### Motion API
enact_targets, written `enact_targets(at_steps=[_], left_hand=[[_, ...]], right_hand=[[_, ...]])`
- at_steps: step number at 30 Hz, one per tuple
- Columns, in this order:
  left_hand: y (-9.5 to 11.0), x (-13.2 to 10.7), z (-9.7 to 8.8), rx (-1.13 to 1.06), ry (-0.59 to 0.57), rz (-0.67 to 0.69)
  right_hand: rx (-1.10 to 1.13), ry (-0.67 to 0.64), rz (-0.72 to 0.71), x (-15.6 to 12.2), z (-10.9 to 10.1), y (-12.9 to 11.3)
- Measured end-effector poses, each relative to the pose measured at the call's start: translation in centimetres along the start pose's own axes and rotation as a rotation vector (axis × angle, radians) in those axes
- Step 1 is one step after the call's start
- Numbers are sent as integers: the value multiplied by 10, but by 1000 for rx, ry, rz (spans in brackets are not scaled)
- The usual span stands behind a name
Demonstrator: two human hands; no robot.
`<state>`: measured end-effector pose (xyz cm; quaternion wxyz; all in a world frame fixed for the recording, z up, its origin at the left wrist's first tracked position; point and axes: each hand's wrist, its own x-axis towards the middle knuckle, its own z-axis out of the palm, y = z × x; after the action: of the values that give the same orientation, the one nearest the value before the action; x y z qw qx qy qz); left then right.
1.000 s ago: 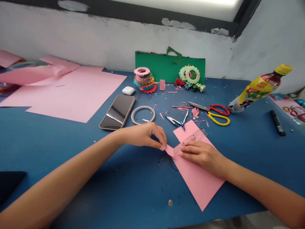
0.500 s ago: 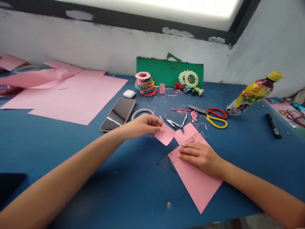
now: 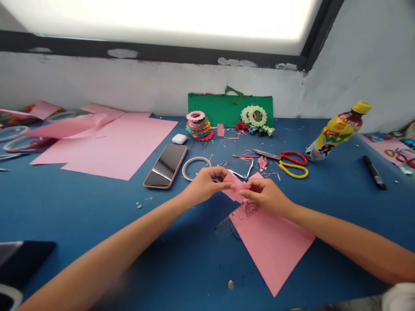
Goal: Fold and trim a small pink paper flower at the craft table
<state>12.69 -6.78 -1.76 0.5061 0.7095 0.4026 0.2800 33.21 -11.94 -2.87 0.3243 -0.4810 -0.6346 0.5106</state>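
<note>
Between my two hands is a small pink paper piece (image 3: 234, 188), pinched at its left side by my left hand (image 3: 209, 183). The thumb and fingers of my right hand (image 3: 264, 194) close on its right side. Under and beside my right hand lies a larger pink paper sheet (image 3: 274, 248), one corner pointing toward me. A clear plastic ruler (image 3: 225, 226) rests across that sheet's upper left edge, partly hidden by the right hand. Just beyond the hands, a compass (image 3: 249, 169) lies among pink paper scraps.
Scissors (image 3: 293, 164) with red and yellow handles lie right of the scraps. A phone (image 3: 166, 166), a tape roll (image 3: 191, 168) and a white earbud case (image 3: 179, 138) are to the left. Behind stand stacked zigzag paper rings (image 3: 197, 125). A bottle (image 3: 337, 131) and a black marker (image 3: 374, 172) are at right.
My right hand has lifted off the ruler and moved to the small pink paper, gripping it too. My left hand has brought that piece slightly right.
</note>
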Motion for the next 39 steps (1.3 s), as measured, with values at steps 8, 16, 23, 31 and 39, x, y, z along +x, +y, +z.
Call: enact_targets(at_steps=[8, 16, 23, 31, 39], left_hand=[[-15, 8, -31, 620, 140, 122], [-18, 1, -7, 720, -32, 293], [-11, 5, -5, 570, -75, 208], [5, 4, -2, 418, -54, 117], [-18, 5, -4, 414, -30, 261]], right_hand=[[-126, 98, -86, 22, 1, 20], [-310, 106, -193, 27, -4, 19], [-463, 120, -490, 34, -2, 18], [-327, 80, -243, 31, -7, 4], [-295, 53, -117, 30, -6, 8]])
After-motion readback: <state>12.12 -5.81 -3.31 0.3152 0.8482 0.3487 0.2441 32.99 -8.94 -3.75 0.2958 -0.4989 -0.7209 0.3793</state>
